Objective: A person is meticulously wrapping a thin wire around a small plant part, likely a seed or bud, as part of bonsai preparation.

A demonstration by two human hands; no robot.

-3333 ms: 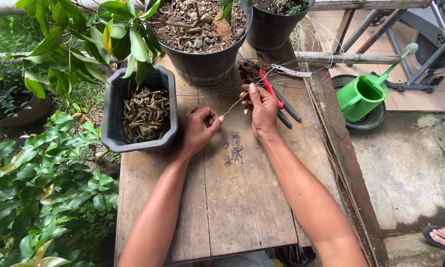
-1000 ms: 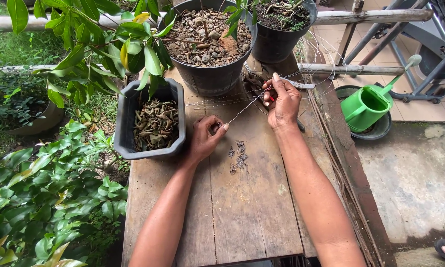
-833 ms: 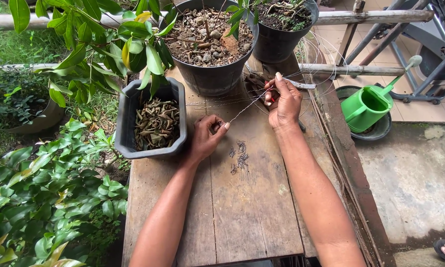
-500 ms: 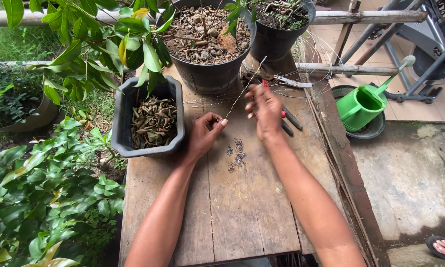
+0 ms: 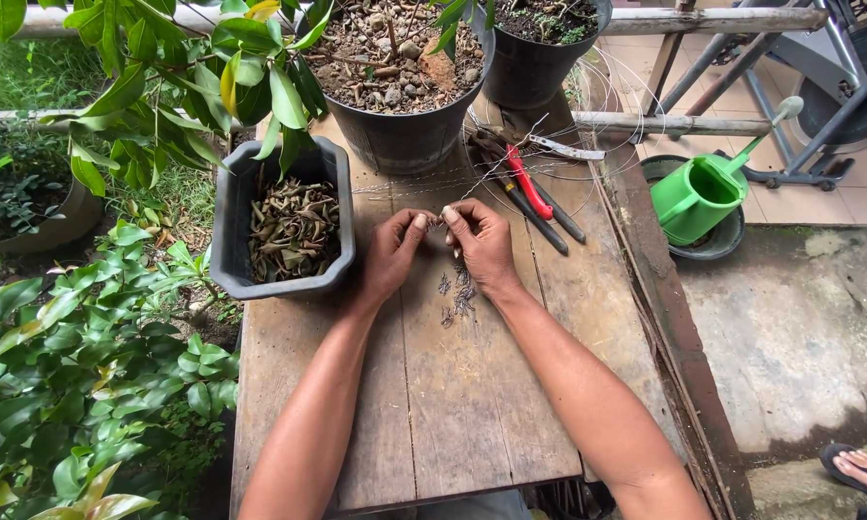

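Left hand (image 5: 392, 252) and right hand (image 5: 480, 241) are meeting fingertip to fingertip over the wooden table (image 5: 453, 404), both pinching a thin wire (image 5: 472, 183). Wire's long axis is running diagonally, rising from the pinch up and away to the right toward the pliers (image 5: 535, 188). Grey planter (image 5: 231, 241) is sitting left of the grip.

Sandalled foot (image 5: 862, 464) — cut off, corner
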